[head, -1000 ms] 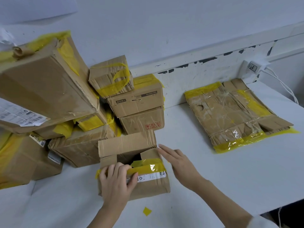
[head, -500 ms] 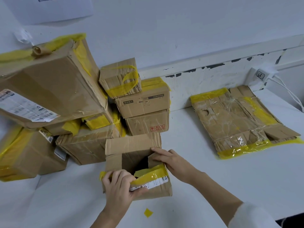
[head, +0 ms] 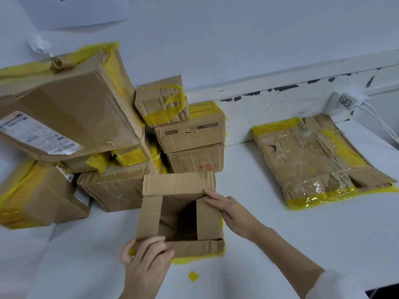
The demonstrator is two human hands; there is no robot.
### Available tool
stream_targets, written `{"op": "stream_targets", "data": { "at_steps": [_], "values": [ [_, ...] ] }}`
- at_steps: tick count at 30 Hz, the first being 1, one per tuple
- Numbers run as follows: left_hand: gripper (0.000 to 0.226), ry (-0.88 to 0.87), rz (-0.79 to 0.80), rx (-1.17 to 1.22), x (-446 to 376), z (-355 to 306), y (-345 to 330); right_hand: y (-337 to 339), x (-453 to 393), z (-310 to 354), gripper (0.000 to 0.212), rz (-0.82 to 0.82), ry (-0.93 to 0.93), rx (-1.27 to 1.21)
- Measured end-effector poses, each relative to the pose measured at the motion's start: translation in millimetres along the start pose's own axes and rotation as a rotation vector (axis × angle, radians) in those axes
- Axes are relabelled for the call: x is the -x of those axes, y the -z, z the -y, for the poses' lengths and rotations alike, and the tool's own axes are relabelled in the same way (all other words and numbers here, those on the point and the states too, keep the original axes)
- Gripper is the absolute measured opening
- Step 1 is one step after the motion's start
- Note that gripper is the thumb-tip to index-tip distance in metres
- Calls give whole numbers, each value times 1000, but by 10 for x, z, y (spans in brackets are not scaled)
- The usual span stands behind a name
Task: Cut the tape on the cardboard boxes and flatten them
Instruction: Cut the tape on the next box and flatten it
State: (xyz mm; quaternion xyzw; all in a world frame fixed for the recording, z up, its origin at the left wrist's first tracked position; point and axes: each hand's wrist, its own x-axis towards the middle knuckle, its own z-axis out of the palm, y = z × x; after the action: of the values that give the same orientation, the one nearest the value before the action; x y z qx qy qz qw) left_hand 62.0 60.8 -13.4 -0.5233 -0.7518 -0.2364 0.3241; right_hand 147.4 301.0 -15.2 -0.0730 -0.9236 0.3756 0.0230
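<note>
Brown cardboard fills the head view. One small open box sits on the white table near the person, its flaps up. The left hand curls round the near flap and grips it. The right hand touches the right flap with straight fingers. One flat box lies to the right, so that one looks done. A pile of taped boxes behind still waits for cutting.

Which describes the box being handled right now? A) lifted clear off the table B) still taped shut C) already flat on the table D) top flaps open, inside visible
D: the open box has its flaps folded out, dark interior showing, with the left hand gripping the near flap and the right hand on the right flap.
</note>
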Motion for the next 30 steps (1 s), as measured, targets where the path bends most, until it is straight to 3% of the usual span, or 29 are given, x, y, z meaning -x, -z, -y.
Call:
{"op": "stream_targets", "data": {
  "at_steps": [2, 4, 7, 9, 11, 13, 14, 17, 21, 23, 25, 28, 30],
  "values": [
    [52, 38, 85, -8, 148, -56, 80, 29, 7, 95, 48, 35, -52, -38],
    [52, 60, 148, 40, 266, -127, 117, 27, -11, 251, 42, 52, -159, 49],
    [61, 171, 211, 213, 270, -114, 153, -119, -101, 601, 66, -2, -313, 414],
    [62, 202, 201, 246, 204, -82, 142, -287, -178, 800, 81, -40, -395, 499],
    [48, 217, 193, 191, 104, -59, 115, -405, -233, 908, 87, -30, -434, 575],
    [18, 253, 275, 97, -4, -72, 108, -428, -253, 966, 82, -19, -435, 646],
    [21, 284, 375, 44, -55, -65, 108, -412, -257, 978, 80, -17, -427, 650],
    [76, 285, 760, -51, -223, 105, 127, -254, -226, 939, 80, -2, -333, 460],
    [84, 89, 968, 5, -400, 386, 206, 144, -33, 688, 73, -65, -249, -40],
    [84, -43, 969, -100, -480, 390, 262, 249, 91, 499, 67, -55, -230, -13],
    [84, 8, 907, -153, -498, 312, 283, 233, 182, 337, 62, -26, -227, 110],
    [111, 233, 937, -204, -408, 376, 245, 170, 246, 195, 59, 27, -214, 513],
    [123, 378, 1005, -270, -322, 439, 267, 242, 208, 174, 73, 82, -115, 604]
  ]
}}
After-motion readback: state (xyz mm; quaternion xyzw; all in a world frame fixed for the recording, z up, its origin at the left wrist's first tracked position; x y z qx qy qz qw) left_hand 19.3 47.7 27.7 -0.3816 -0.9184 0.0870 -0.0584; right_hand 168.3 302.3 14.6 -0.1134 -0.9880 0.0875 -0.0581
